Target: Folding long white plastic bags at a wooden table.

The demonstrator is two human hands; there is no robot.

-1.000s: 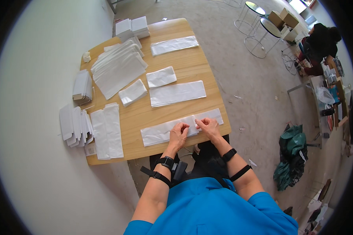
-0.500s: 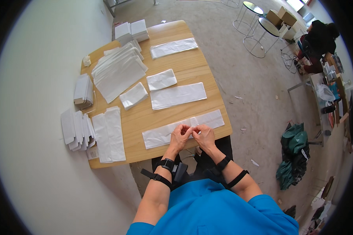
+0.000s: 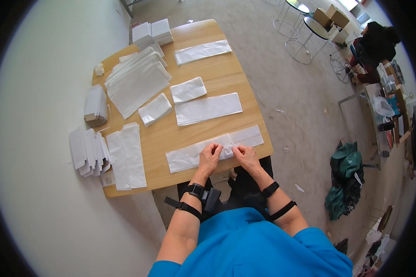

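Observation:
A long folded white sheet (image 3: 185,159) lies along the near edge of the table, with a crease across its middle. It looks thin and slightly glossy; I cannot tell whether it is paper or plastic. My left hand (image 3: 210,158) is closed in a pinch on the sheet just left of the crease. To the right of the crease, my right hand (image 3: 247,158) pinches it too, thumb and forefinger together. A small gap separates the fingertips of both hands. The hands cover part of the sheet's near edge.
On the wooden table (image 3: 159,138) lie folded white sheets (image 3: 209,109), a fanned pile of sheets (image 3: 136,83) and white box stacks (image 3: 151,33). Flattened white cartons (image 3: 88,152) stand by the wall. A person (image 3: 376,48) sits at the far right, near round side tables (image 3: 315,27).
My hands have moved slightly apart, the right one to the right, opening a gap between the fingertips over the sheet. The view has shifted a little.

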